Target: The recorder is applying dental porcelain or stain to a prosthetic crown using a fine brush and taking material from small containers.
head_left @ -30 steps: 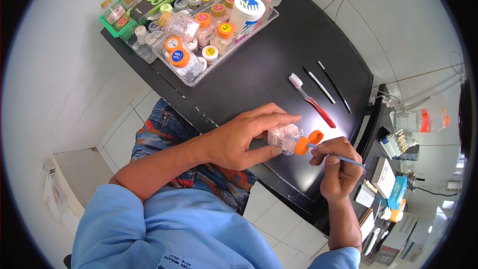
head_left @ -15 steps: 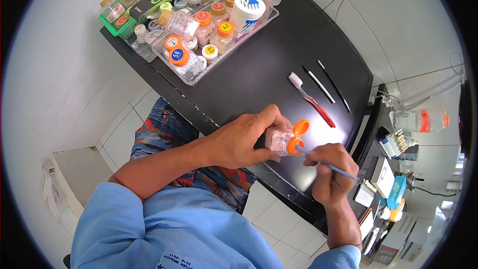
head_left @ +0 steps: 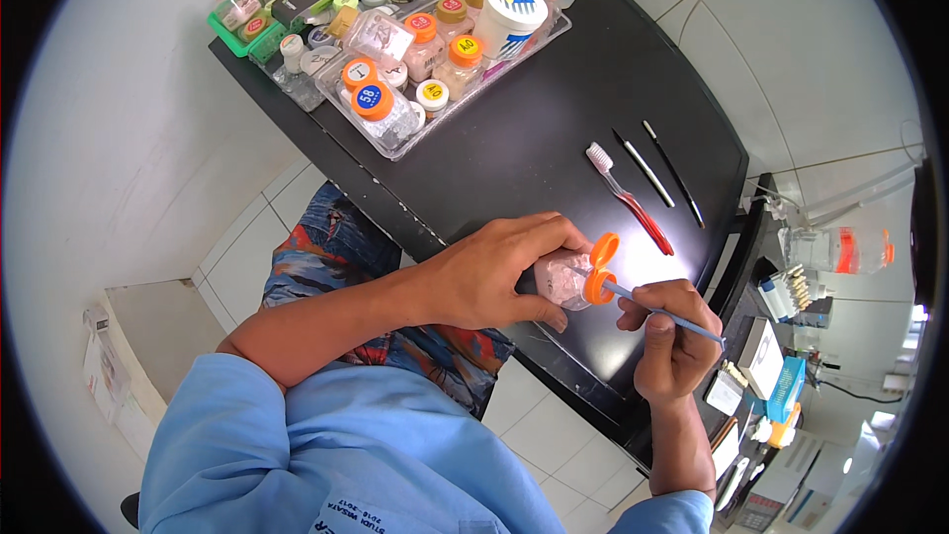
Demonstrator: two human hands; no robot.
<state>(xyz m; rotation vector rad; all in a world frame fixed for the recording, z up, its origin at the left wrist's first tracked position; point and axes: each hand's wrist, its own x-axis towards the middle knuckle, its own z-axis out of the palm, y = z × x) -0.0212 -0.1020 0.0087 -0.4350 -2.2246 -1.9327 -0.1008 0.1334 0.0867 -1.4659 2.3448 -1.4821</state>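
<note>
I see the right hand (head_left: 677, 328) pinching a blue stick (head_left: 621, 292), dipped into the open bottle (head_left: 560, 282) of pale pink contents that the left hand (head_left: 504, 275) grasps above the table (head_left: 514, 163). Stirring or scooping, I judge; it calls for a steady bottle. Beyond, a clear tray (head_left: 445, 117) holds capped jars (head_left: 465, 51).
</note>
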